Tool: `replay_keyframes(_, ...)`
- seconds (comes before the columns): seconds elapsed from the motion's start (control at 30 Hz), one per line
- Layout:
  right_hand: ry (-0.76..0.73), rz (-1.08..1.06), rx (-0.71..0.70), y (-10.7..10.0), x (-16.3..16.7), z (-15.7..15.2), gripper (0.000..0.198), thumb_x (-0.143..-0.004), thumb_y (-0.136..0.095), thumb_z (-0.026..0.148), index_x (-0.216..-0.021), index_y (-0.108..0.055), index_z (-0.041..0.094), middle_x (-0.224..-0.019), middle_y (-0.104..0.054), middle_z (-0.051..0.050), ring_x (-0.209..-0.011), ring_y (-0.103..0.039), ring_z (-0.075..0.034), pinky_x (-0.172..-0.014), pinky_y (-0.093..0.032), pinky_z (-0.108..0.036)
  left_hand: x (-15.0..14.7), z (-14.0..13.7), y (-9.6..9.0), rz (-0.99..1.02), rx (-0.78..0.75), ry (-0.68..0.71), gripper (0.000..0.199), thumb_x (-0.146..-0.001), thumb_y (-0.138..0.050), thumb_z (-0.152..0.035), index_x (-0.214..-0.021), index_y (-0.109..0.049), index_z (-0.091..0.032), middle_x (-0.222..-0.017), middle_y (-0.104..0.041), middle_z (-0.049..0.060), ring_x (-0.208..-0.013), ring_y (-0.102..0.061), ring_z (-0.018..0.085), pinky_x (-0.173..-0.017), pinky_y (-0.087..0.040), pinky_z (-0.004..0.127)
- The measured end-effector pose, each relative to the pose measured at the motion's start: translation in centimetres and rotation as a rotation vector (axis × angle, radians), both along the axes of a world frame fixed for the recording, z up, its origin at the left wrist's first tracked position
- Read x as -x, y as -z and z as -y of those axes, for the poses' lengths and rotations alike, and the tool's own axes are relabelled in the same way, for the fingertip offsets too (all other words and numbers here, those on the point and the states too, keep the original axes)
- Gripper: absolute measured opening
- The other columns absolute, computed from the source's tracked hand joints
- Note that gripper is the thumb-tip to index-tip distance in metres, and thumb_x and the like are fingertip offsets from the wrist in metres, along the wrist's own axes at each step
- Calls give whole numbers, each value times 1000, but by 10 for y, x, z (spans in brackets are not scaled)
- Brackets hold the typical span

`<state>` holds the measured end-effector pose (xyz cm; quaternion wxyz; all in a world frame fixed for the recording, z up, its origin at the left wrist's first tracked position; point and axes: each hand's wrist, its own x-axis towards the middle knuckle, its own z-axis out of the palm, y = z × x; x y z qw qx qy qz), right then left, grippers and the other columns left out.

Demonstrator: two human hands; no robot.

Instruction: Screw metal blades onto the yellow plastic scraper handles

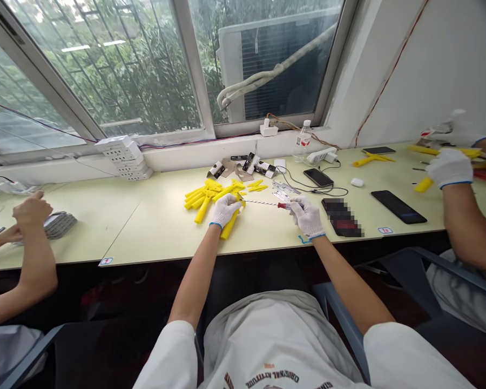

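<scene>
My left hand, in a white knit glove, is closed around a yellow plastic handle, which points down toward the table's front edge. My right hand, gloved too, grips a screwdriver by its red handle. The long thin shaft runs left to the head of the yellow handle; the fingers of my left hand hide whether its tip touches. Beyond my left hand lies a pile of similar yellow handles. Small flat yellow parts and flat silvery metal pieces lie between and beyond my hands.
Black-and-white packets lie at the back, near a bottle and power strip. Phones and a cable are at right. Co-workers' hands are on both sides. White boxes stand stacked by the window.
</scene>
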<state>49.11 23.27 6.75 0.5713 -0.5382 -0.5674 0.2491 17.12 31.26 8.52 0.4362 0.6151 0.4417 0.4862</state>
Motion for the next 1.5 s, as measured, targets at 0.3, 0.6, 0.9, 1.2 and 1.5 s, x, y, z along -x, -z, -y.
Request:
replay_keyframes(0.3,13,25,-7,0,4,-1,34,-110,-71,41,-129,-70,13,-115,-73,-7,-94,-72,-14,-83,-65,-30,1,-1,0,-5,-10,-22,28,-81,-86,-34,-84,-61,-23,-78,-68,2,-71,-73,23,-70,-56,38)
replay_keyframes(0.6,31,1,2,-1,3,1,32,-111,-67,42,-122,-70,12,-91,-69,-3,-68,-63,-9,-66,-57,-22,1,-2,4,-24,-16,15,32,-83,-89,-38,-84,-61,-24,-83,-72,4,-71,-74,25,-73,-58,42)
replay_keyframes(0.9,29,2,-19,-2,8,2,36,-109,-71,43,-131,-69,14,-113,-72,-7,-91,-71,-14,-80,-64,-29,2,-2,3,-25,-29,-7,29,-81,-85,-33,-81,-58,-24,-81,-71,2,-70,-73,24,-73,-58,41)
replay_keyframes(1.2,-4,-9,16,7,-2,-6,33,-111,-61,41,-125,-66,12,-75,-67,-3,-53,-52,-11,-51,-42,-23,-1,2,-1,-29,-25,-4,30,-81,-87,-37,-81,-60,-25,-79,-70,1,-69,-72,22,-71,-59,39)
replay_keyframes(1.5,-23,24,-51,7,4,1,37,-110,-71,41,-134,-69,14,-121,-73,-9,-99,-73,-16,-86,-66,-32,1,3,-1,9,-21,-15,35,-85,-90,-35,-82,-58,-23,-77,-65,0,-70,-65,20,-70,-53,39)
